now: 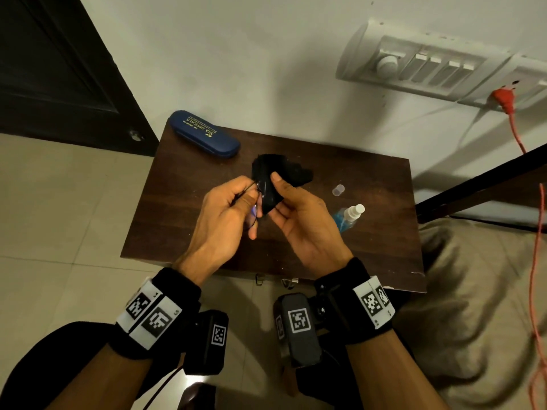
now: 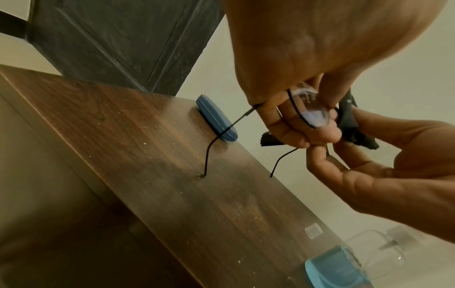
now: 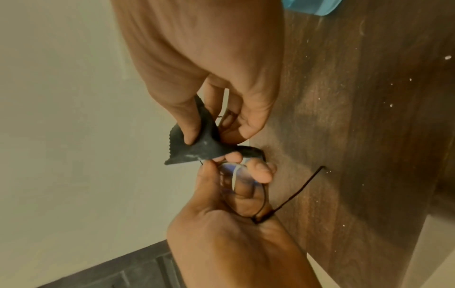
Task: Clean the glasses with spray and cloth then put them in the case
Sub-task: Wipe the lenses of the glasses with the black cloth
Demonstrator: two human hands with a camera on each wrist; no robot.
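Above the middle of the dark wooden table (image 1: 183,184), my left hand (image 1: 233,202) pinches thin black-framed glasses (image 2: 312,115) by one lens rim, temples hanging down toward the tabletop. My right hand (image 1: 284,199) pinches a black cleaning cloth (image 1: 266,184) folded over the other lens, thumb on top. In the right wrist view the cloth (image 3: 197,150) shows a zigzag edge just above the glasses (image 3: 236,179). A closed blue glasses case (image 1: 204,133) lies at the table's far left corner. The spray bottle (image 1: 349,216) with blue liquid lies on its side at the right.
A small clear cap (image 1: 338,189) sits on the table beyond the bottle. A dark door (image 1: 50,69) stands at the left, a switch panel (image 1: 420,66) on the wall. An orange cable (image 1: 532,232) hangs at the right over a beige cushion (image 1: 473,291).
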